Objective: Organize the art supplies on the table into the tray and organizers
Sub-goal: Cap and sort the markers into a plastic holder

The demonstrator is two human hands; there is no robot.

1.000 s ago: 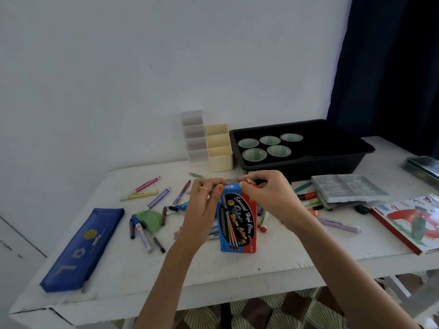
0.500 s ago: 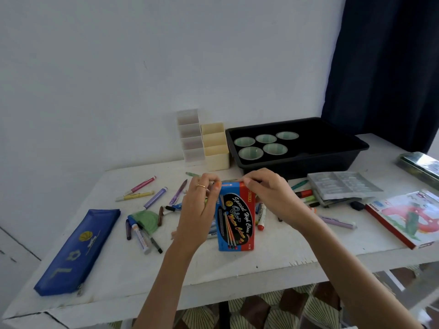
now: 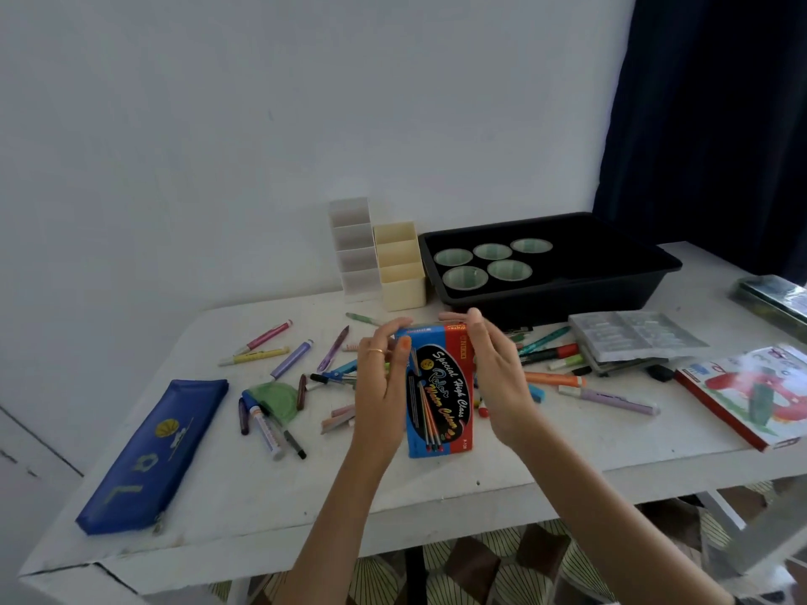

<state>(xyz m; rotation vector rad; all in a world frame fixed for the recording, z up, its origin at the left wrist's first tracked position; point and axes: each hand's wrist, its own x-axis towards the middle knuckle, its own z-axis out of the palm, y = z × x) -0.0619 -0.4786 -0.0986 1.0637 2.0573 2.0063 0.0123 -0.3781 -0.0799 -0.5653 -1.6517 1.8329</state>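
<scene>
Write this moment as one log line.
step: handling watercolour box | left hand: grips left side | right hand: grips right side and top | box: upright | black tray: five cups inside

The desk (image 3: pixel 270 513) lies bare along its near edge and in the patch right of the upright paint box (image 3: pixel 441 399), which stands mid-desk between the left grip (image 3: pixel 384 386) and right grip (image 3: pixel 498 377). Loose markers (image 3: pixel 291 359) are strewn on both sides of it, with a blue pencil case (image 3: pixel 148 451) at far left. Behind, the black tray (image 3: pixel 567 299) has open floor on its right and five cups (image 3: pixel 465 277) on its left. The cream organizer (image 3: pixel 399 277) and clear organizer (image 3: pixel 356 251) stand just left of it, while a palette stack (image 3: pixel 633 338) and a book (image 3: pixel 751 395) fill the desk's right end.
</scene>
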